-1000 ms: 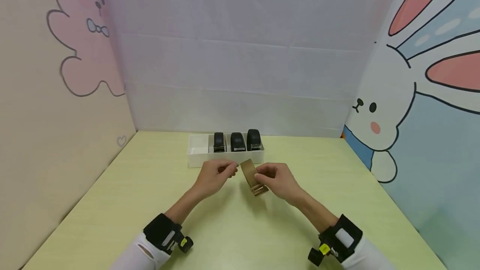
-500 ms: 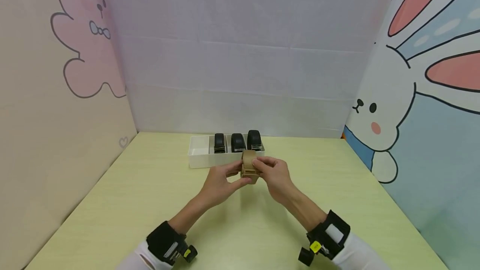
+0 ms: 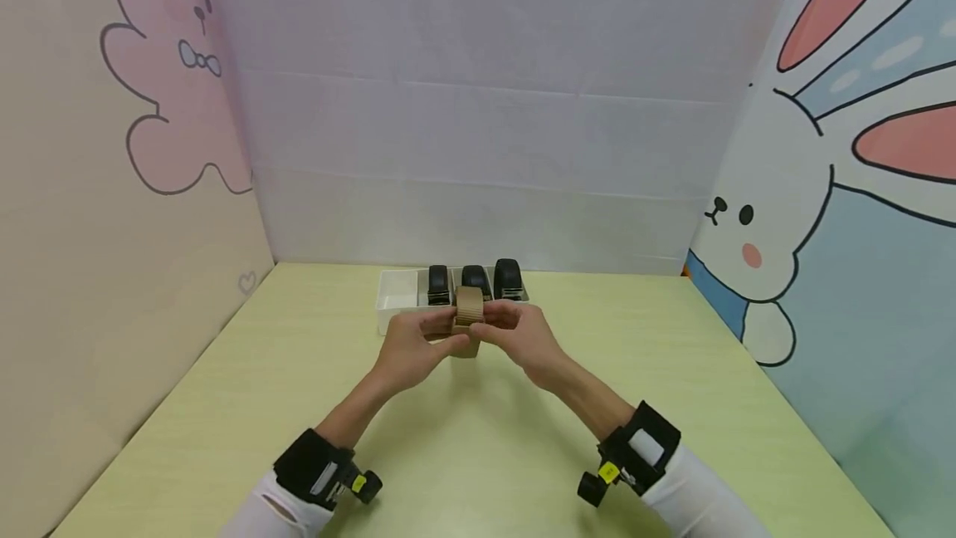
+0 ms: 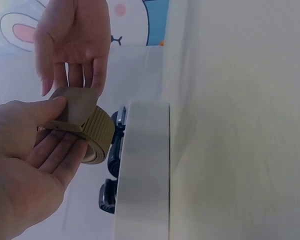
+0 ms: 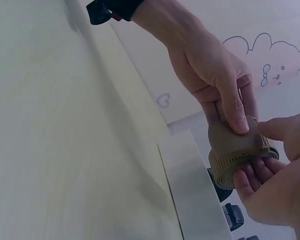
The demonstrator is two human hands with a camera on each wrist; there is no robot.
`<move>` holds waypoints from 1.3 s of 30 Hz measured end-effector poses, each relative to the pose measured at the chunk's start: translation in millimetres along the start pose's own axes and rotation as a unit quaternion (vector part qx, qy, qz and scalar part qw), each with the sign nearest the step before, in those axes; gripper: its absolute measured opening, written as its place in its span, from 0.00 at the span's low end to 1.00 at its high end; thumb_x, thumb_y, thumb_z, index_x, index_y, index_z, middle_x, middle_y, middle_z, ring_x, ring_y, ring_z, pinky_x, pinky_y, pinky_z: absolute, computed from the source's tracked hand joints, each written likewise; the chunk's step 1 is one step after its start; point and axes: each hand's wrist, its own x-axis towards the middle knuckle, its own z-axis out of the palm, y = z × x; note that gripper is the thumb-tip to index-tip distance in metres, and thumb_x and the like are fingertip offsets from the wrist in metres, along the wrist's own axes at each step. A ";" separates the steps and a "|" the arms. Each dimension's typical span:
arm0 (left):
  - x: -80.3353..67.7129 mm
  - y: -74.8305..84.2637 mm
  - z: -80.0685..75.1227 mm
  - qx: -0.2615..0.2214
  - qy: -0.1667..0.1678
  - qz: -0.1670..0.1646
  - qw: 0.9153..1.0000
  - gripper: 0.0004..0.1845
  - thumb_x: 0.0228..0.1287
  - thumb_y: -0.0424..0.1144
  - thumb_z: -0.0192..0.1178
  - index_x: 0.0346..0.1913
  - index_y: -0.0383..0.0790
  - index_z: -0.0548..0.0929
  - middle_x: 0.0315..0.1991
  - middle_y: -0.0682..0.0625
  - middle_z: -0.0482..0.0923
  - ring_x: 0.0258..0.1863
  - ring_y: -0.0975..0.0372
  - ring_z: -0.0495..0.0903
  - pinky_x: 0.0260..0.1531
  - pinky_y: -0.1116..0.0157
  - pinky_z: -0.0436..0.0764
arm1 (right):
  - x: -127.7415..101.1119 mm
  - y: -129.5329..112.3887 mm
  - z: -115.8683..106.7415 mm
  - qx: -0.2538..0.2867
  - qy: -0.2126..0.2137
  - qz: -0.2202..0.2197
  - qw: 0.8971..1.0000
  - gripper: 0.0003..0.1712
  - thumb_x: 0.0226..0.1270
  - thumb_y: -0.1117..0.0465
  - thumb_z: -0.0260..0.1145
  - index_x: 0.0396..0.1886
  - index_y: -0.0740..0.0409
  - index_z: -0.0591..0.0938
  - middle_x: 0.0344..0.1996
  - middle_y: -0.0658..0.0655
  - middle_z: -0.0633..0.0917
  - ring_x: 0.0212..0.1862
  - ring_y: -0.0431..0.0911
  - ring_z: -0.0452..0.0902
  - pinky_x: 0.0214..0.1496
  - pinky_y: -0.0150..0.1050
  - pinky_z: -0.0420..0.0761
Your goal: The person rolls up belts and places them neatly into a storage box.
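Since the earlier head frames, both hands have carried the tan belt from a loose, partly unrolled strip near the table centre to a tight coil held close to the tray.

The pale green table point(image 3: 478, 438) carries a white divided tray point(image 3: 394, 304) at its far edge. Three rolled black belts point(image 3: 472, 279) stand in adjoining compartments; the leftmost compartment shows no belt.

The left hand point(image 3: 409, 349) grips the rolled tan belt point(image 3: 468, 315) with its thumb on top and its fingers curled beneath. The right hand point(image 3: 515, 335) pinches the same coil from the opposite side. The coil is held in the air just in front of the tray's near wall, touching neither table nor tray.

Judged status: rolling appears complete; the coil is not yet in any compartment.

The buckle cannot be made out in any view. The wrist views cut off most of the tray, and the floor of the leftmost compartment is partly hidden by the hands.
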 end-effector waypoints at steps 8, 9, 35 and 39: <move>14.0 -9.2 -48.2 0.024 0.004 -0.019 1.000 0.27 0.72 0.35 0.78 0.71 0.34 0.87 0.61 0.38 0.93 0.57 0.46 0.95 0.56 0.56 0.93 | 41.4 -15.4 19.9 -0.080 -0.042 -0.058 0.994 0.24 0.79 0.64 0.75 0.70 0.64 0.85 0.63 0.66 0.91 0.64 0.57 0.90 0.65 0.45 0.91; 16.2 -10.5 -55.1 0.031 -0.002 -0.022 0.999 0.28 0.73 0.35 0.77 0.72 0.34 0.86 0.63 0.37 0.92 0.58 0.45 0.95 0.57 0.55 0.93 | 48.1 -17.0 23.3 -0.081 -0.043 -0.063 0.994 0.24 0.79 0.64 0.75 0.70 0.64 0.85 0.63 0.66 0.91 0.63 0.58 0.91 0.64 0.45 0.91; 52.5 -88.5 -95.0 0.126 0.069 -0.036 0.989 0.29 0.72 0.21 0.71 0.74 0.25 0.81 0.61 0.26 0.89 0.59 0.36 0.93 0.59 0.46 0.92 | 135.5 -6.0 111.5 -0.270 0.048 -0.120 0.954 0.34 0.82 0.68 0.70 0.84 0.60 0.74 0.59 0.64 0.94 0.60 0.56 0.93 0.66 0.51 0.90; 52.1 -88.9 -89.3 0.144 0.062 -0.048 0.986 0.25 0.71 0.25 0.75 0.70 0.28 0.86 0.58 0.30 0.92 0.56 0.39 0.95 0.56 0.46 0.93 | 135.0 -0.6 113.1 -0.296 0.041 -0.115 0.947 0.34 0.82 0.69 0.69 0.84 0.62 0.73 0.59 0.65 0.94 0.58 0.57 0.93 0.60 0.50 0.92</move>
